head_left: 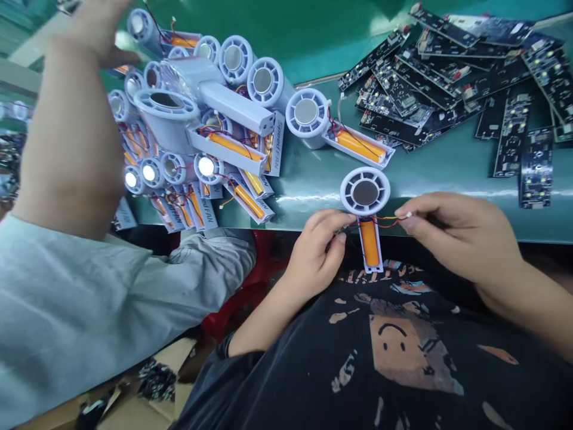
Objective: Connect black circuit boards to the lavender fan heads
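Okay, head view, the only one I'm getting. My right hand (470,236) is pinching the wires (387,218), red and yellow, thumb and forefinger together right by the white plug (409,214). My left hand (320,251) is curling at the fan's left side, thumb and forefinger drawn close; I can't tell whether they're gripping a thin wire or the casing. The fan (364,191) is lying between both hands at the near edge of the bench (313,197), round head away from me, handle pointing at the shirt (389,349), orange battery (369,245) showing.

Doing this well, as I'm judging it: holding the plug by its body, not tugging the wires; leaving slack; steadying the casing; checking no wire is snagging on the handle's edge. Joints are probably delicate, so going gently.

Counts: I'm seeing one fan in hand, with one battery and one plug. A second fan (308,113) is lying just beyond. The heap of fans (233,107) on the left is overlapping too much for an exact number; I'm making out at least twelve heads. Circuit boards (421,83) are lying heaped on the right, at least ten, others hidden. One co-worker's arm (71,137) is reaching in at left.
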Demonstrator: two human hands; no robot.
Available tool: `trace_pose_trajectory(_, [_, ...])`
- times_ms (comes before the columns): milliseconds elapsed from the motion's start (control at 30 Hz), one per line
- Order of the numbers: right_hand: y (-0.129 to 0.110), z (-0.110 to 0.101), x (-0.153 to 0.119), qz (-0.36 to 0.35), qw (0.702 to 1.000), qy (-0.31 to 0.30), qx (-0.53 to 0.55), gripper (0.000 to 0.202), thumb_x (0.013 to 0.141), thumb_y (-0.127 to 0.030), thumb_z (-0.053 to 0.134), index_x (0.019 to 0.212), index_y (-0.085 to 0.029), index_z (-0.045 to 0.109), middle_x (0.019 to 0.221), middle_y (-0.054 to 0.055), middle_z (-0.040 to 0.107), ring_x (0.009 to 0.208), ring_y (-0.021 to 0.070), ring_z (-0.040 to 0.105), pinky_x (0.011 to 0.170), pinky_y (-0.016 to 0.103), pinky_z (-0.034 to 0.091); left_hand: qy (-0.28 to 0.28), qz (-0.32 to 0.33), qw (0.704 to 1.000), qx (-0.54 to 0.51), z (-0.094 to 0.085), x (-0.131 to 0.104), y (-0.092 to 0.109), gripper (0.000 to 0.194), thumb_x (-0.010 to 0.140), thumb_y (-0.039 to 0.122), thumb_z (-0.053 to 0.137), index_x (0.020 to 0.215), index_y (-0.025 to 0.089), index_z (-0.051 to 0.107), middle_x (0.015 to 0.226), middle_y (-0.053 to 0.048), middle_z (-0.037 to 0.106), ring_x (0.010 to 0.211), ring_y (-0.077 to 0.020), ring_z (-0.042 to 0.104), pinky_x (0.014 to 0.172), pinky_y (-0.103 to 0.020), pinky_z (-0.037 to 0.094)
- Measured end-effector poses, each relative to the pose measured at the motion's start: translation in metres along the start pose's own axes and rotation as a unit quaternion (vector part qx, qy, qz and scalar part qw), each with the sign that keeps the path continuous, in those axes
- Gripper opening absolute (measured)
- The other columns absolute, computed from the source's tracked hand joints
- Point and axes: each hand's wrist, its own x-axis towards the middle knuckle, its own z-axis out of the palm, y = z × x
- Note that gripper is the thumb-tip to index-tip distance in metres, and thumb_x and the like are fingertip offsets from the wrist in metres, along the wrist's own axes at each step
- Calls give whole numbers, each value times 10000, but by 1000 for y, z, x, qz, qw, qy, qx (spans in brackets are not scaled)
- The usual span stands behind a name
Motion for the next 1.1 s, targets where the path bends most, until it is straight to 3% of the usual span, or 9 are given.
trace_pose_trajectory(67, [-3, 1, 0, 66, 994, 31, 85, 92, 930, -311, 644, 905, -262, 718, 755, -14, 697, 591, 140, 605, 556, 302, 482, -3, 18, 1000, 2, 0, 0, -3, 383, 961, 33, 420, 1225, 259, 583, 1198, -55, 575, 974, -141, 649, 747, -265, 583])
trace_pose_trajectory(133, [-3, 3, 2, 52, 995, 40, 73, 111, 943, -296, 628, 926, -252, 728, 781, -6, 701, 631, 142, 623, 582, 302, 497, -21, 28, 999, 14, 1, 0, -5, 429, 944, -2, 404, 1212, 272, 597, 1237, -56, 528, 891, -109, 638, 686, -228, 569])
trace_pose_trajectory(200, [-2, 4, 2, -47, 997, 42, -32, 129, 942, -214, 610, 954, -247, 734, 860, 18, 704, 747, 159, 642, 669, 324, 505, -39, 36, 998, 34, 0, 0, -6, 437, 936, -10, 413, 1200, 275, 613, 1264, -57, 497, 925, -118, 633, 695, -227, 569])
trace_pose_trajectory(300, [0, 6, 1, -223, 961, 13, -165, 162, 922, -152, 621, 992, -253, 728, 878, 26, 658, 783, 173, 593, 703, 353, 464, -44, 53, 996, 59, 1, 0, -4, 422, 939, 13, 435, 1212, 274, 623, 1274, -64, 478, 1052, -161, 610, 746, -248, 574])
trace_pose_trajectory(367, [-1, 10, -1, -265, 948, -3, -174, 137, 916, -153, 646, 990, -248, 713, 845, 17, 612, 745, 168, 556, 677, 351, 439, -32, 54, 996, 68, 3, 0, -1, 356, 946, 67, 485, 1204, 259, 636, 1273, -77, 476, 1075, -185, 589, 750, -269, 574])
trace_pose_trajectory(600, [-9, 25, 1, -248, 966, -22, -75, 73, 943, -167, 622, 939, -225, 667, 809, 2, 534, 741, 152, 539, 671, 325, 451, -12, 10, 1000, 17, 12, 2, 5, 234, 917, 147, 575, 1116, 233, 664, 1189, -86, 525, 1170, -236, 541, 908, -392, 575])
trace_pose_trajectory(767, [-9, 27, 0, -190, 978, -21, -85, 99, 919, -166, 603, 833, -214, 611, 807, 5, 526, 756, 156, 543, 669, 315, 451, 29, 22, 997, -66, 9, 1, 4, 218, 889, 163, 594, 1094, 229, 631, 1207, -91, 511, 1102, -222, 563, 798, -335, 582])
trace_pose_trajectory(900, [-9, 28, 1, -180, 979, -24, -94, 93, 921, -170, 600, 843, -214, 624, 799, 3, 546, 760, 163, 548, 699, 332, 448, 35, 73, 996, -25, 6, 3, 5, 114, 907, 139, 627, 973, 232, 637, 1141, -58, 528, 1163, -215, 546, 950, -388, 539])
trace_pose_trajectory(1100, [-9, 29, -2, -156, 985, -28, -65, 63, 922, -211, 618, 866, -226, 640, 853, 20, 594, 805, 178, 592, 725, 343, 479, 54, 74, 996, 16, 7, 2, 4, 23, 948, 240, 638, 941, 225, 654, 1181, -67, 512, 1149, -215, 544, 942, -392, 532])
